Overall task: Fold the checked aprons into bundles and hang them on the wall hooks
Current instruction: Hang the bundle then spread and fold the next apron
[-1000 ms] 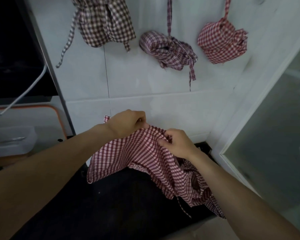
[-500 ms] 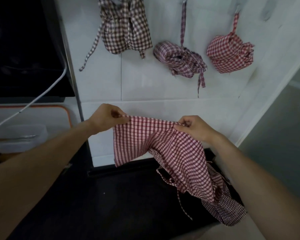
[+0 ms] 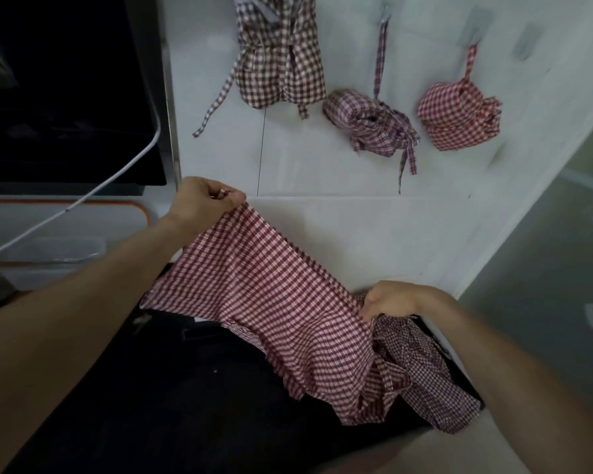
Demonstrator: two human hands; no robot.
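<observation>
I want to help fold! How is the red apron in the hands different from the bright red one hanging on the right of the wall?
The apron in the hands is spread open and loose; the hanging red bundle is folded into a tight packet. The left hand and right hand hold up the open one, while the bundle hangs by its strap. The open one's checks look darker red. Both are red-and-white checked cloth.

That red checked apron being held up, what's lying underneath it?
Under the red checked apron lies a dark surface, and at its right end a darker checked cloth pokes out. How far that cloth runs beneath is covered.
</observation>
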